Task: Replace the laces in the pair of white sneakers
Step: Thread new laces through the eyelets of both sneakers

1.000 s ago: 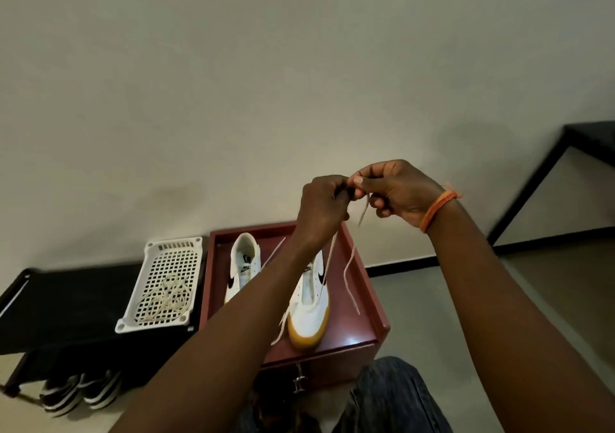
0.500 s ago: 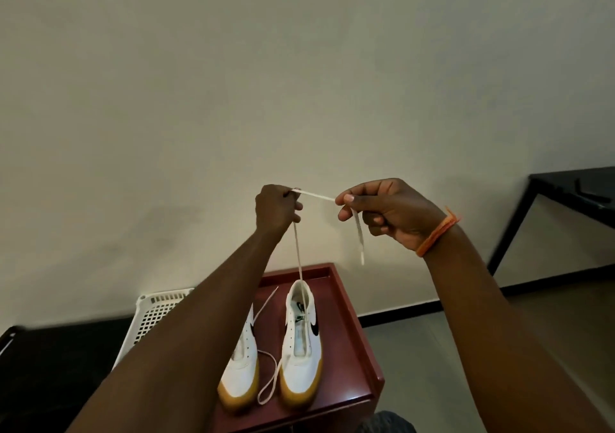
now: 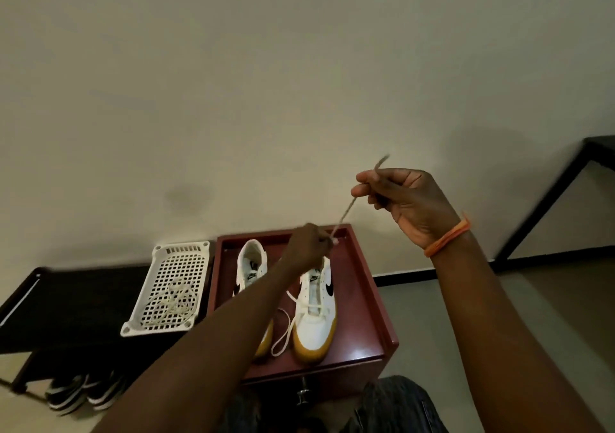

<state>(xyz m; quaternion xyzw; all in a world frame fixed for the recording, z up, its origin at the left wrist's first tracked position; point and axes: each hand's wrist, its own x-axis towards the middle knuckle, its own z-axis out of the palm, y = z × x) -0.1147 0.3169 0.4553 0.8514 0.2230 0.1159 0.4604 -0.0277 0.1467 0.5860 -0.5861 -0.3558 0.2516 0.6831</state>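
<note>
While both hands pinched the lace (image 3: 346,211), left hand (image 3: 307,246) low, right hand (image 3: 399,199) raised, the sneaker (image 3: 316,309) sat on the surface (image 3: 362,299); threading was underway, and the next eyelet probably required the tip.

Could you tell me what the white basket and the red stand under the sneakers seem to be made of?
The basket looks like moulded matt plastic, judging by its regular grid of holes. The stand looks like lacquered wood or laminate: its red-brown top shows a glossy highlight; which one is unclear.
</note>
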